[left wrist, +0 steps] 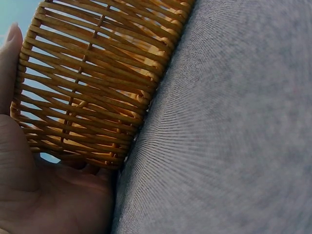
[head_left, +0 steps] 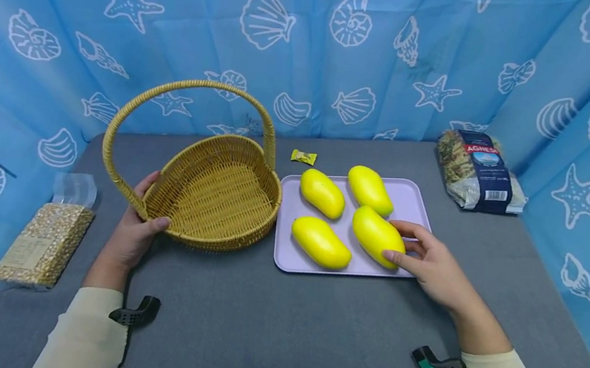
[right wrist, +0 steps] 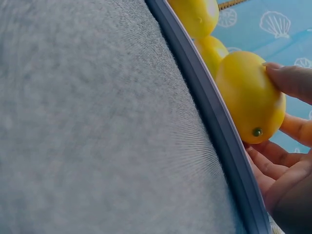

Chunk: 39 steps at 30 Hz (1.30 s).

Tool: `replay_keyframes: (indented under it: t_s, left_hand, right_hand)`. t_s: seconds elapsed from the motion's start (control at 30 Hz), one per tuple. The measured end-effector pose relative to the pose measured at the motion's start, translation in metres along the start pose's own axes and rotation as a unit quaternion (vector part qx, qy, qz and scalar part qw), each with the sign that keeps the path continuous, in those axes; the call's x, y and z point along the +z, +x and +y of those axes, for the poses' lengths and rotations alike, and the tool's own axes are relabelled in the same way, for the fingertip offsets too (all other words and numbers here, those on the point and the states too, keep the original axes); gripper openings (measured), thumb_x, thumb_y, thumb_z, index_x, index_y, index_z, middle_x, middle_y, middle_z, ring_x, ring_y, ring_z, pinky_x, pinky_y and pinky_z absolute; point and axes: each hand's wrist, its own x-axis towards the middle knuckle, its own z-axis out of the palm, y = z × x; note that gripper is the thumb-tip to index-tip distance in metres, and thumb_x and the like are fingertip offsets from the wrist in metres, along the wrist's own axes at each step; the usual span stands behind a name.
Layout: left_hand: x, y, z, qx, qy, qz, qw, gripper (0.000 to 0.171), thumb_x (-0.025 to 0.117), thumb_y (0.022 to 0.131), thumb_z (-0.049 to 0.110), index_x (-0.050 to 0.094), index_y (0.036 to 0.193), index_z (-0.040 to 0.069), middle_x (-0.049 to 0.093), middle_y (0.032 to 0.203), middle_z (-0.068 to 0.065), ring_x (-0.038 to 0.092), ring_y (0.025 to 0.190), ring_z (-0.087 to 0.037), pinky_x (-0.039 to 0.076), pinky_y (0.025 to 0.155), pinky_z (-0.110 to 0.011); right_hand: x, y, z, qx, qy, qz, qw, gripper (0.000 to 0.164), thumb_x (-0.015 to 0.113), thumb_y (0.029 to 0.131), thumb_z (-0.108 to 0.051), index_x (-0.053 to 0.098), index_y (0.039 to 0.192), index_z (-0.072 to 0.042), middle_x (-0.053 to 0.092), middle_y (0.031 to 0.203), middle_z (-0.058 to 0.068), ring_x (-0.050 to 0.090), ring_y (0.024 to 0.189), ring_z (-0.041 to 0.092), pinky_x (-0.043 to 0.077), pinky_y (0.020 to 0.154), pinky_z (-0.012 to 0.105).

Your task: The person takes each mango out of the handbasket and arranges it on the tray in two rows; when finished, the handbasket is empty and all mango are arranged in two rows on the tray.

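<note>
A round wicker basket (head_left: 214, 198) with a tall arched handle stands left of centre. My left hand (head_left: 137, 228) grips its left side, thumb over the rim; in the left wrist view the palm (left wrist: 63, 195) lies against the woven wall (left wrist: 92, 83). Several yellow mangoes lie on a lilac tray (head_left: 284, 258). My right hand (head_left: 431, 260) holds the nearest right mango (head_left: 373, 233) by its right end, thumb on the near side and fingers round the far side. In the right wrist view that mango (right wrist: 251, 97) shows its stem spot close over the tray's edge (right wrist: 209, 112).
Behind the tray lies a small yellow-green wrapped candy (head_left: 303, 157). A pasta bag (head_left: 480, 172) sits at the back right, and a vacuum pack of pale grains (head_left: 43, 246) at the left. A blue shell-patterned curtain (head_left: 319, 55) surrounds the grey table (head_left: 273, 338).
</note>
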Motion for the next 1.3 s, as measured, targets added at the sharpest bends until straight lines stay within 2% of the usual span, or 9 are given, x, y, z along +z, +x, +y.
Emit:
replay_keyframes:
  t_s: [0.17,0.3,0.4,0.47,0.8,1.03,1.3]
  left_hand:
    - [0.0017,0.0003,0.0014,-0.001,0.01,0.001,0.9999,0.089,0.064,0.103,-0.013,0.021,0.174,0.018,0.028,0.173,-0.02,0.039,0.151,-0.035,0.044,0.111,-0.032]
    - [0.0026,0.0001,0.0017,-0.006,0.015,0.008,0.9998,0.09,0.06,0.102,-0.017,0.022,0.174,0.02,0.026,0.174,-0.021,0.036,0.152,-0.038,0.043,0.112,-0.032]
    - [0.0023,0.0,0.0015,-0.009,0.018,0.01,0.9998,0.09,0.062,0.102,-0.015,0.022,0.174,0.022,0.025,0.174,-0.022,0.035,0.152,-0.039,0.042,0.112,-0.032]
    - [0.0019,0.0001,0.0012,-0.009,0.018,0.01,0.9998,0.09,0.064,0.102,-0.013,0.022,0.174,0.022,0.024,0.174,-0.022,0.035,0.151,-0.039,0.043,0.111,-0.032]
    - [0.0033,0.0001,0.0019,-0.006,0.011,0.012,0.9998,0.091,0.055,0.1,-0.021,0.021,0.175,0.019,0.023,0.174,-0.023,0.035,0.152,-0.038,0.043,0.111,-0.033]
    - [0.0008,0.0,-0.0003,-0.001,0.0,0.005,1.0,0.089,0.067,0.103,-0.01,0.022,0.174,0.019,0.025,0.173,-0.024,0.038,0.151,-0.037,0.045,0.11,-0.033]
    - [-0.0008,0.0004,-0.0021,0.011,-0.006,-0.005,0.9999,0.09,0.069,0.103,-0.008,0.022,0.174,0.018,0.025,0.172,-0.026,0.041,0.149,-0.036,0.045,0.11,-0.034]
  right_hand:
    - [-0.0016,0.0002,0.001,0.012,-0.018,0.007,1.0,0.065,0.072,0.109,-0.026,0.045,0.163,-0.003,0.047,0.161,0.02,0.054,0.136,0.042,0.046,0.097,0.018]
    - [-0.0016,0.0009,0.0009,0.026,-0.03,0.014,0.999,0.066,0.072,0.109,-0.03,0.046,0.162,-0.003,0.049,0.16,0.02,0.052,0.134,0.04,0.047,0.1,0.036]
    - [-0.0006,0.0019,0.0009,0.036,-0.029,0.017,0.999,0.068,0.073,0.108,-0.032,0.046,0.162,-0.002,0.049,0.159,0.02,0.051,0.133,0.04,0.045,0.103,0.05]
    - [-0.0001,0.0022,0.001,0.04,-0.03,0.021,0.999,0.069,0.074,0.108,-0.033,0.046,0.162,-0.002,0.049,0.159,0.021,0.051,0.133,0.041,0.043,0.104,0.055]
    - [-0.0003,0.0032,0.0012,0.055,-0.04,0.033,0.997,0.071,0.073,0.108,-0.036,0.046,0.162,-0.001,0.05,0.158,0.022,0.05,0.13,0.04,0.042,0.101,0.054]
    - [-0.0021,0.0029,0.0005,0.056,-0.047,0.032,0.997,0.07,0.072,0.108,-0.036,0.046,0.162,-0.001,0.052,0.154,0.022,0.05,0.127,0.038,0.042,0.1,0.053]
    - [-0.0022,0.0022,0.0011,0.049,-0.046,0.026,0.997,0.067,0.071,0.109,-0.035,0.047,0.161,0.0,0.054,0.151,0.023,0.051,0.128,0.039,0.041,0.103,0.055]
